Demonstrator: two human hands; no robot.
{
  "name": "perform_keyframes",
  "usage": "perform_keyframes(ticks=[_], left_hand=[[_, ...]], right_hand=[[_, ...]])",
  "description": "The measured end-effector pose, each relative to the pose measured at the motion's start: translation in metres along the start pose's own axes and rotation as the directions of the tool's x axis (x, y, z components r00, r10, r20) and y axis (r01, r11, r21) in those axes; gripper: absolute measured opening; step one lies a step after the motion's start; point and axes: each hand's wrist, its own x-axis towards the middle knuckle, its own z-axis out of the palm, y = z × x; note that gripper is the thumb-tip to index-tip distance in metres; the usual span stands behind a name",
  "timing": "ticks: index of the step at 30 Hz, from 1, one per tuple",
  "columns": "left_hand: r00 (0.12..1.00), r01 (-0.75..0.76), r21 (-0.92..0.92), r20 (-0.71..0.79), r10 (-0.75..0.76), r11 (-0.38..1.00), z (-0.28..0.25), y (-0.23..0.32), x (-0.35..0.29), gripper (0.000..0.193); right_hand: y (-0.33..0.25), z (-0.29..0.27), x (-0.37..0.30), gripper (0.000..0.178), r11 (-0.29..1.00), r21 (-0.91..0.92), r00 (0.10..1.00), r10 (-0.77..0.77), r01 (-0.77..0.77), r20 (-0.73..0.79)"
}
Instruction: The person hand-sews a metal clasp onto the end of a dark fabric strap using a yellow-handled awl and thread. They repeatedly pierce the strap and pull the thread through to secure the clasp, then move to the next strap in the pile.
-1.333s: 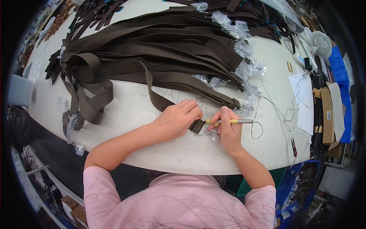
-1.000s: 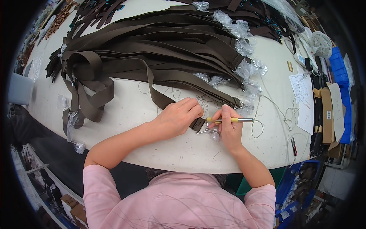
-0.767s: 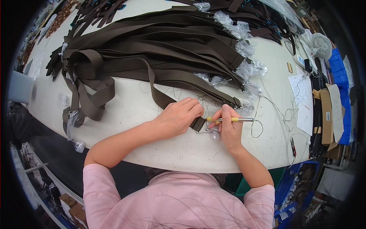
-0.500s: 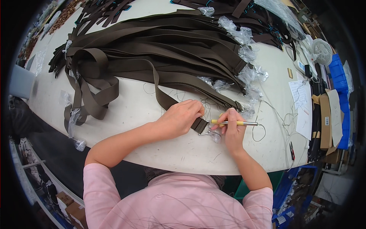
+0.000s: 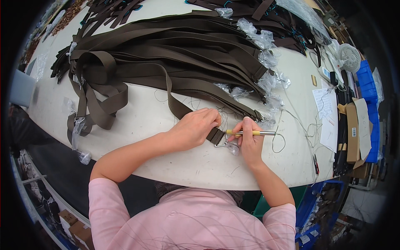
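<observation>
The left hand (image 5: 195, 130), fingers closed, holds one brown strap end (image 5: 216, 136) at its four o'clock; the right hand (image 5: 251, 146) pinches one yellow-handled tool (image 5: 257, 133) just beside it, seemingly working that end; the next move calls for steadiness; beyond the hands, one strap heap (image 5: 166, 54) lies at eleven, one fan (image 5: 349, 57) at two

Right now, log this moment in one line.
left hand: pinching brown strap | right hand: holding yellow-and-silver tool | metal fitting: at strap's end
</observation>
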Motion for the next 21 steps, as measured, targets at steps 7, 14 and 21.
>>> perform_keyframes(ticks=[7, 14, 21], left_hand=[[0.979, 0.160, -0.209, 0.156, -0.129, 0.965, -0.035, 0.013, -0.009, 0.032], [0.988, -0.049, 0.006, 0.149, 0.048, 0.999, -0.037, -0.009, -0.019, 0.039], [0.989, -0.051, 0.009, 0.142, 0.049, 0.999, -0.035, -0.008, -0.020, 0.038]], right_hand=[[-0.002, -0.006, -0.007, 0.050, 0.971, 0.132, 0.980, -0.196, 0.199, -0.035], [-0.006, 0.017, -0.013, 0.052, 1.000, 0.012, 0.998, 0.012, -0.012, 0.069], [0.001, 0.015, -0.011, 0.052, 0.999, 0.027, 0.998, 0.027, -0.029, 0.058]])
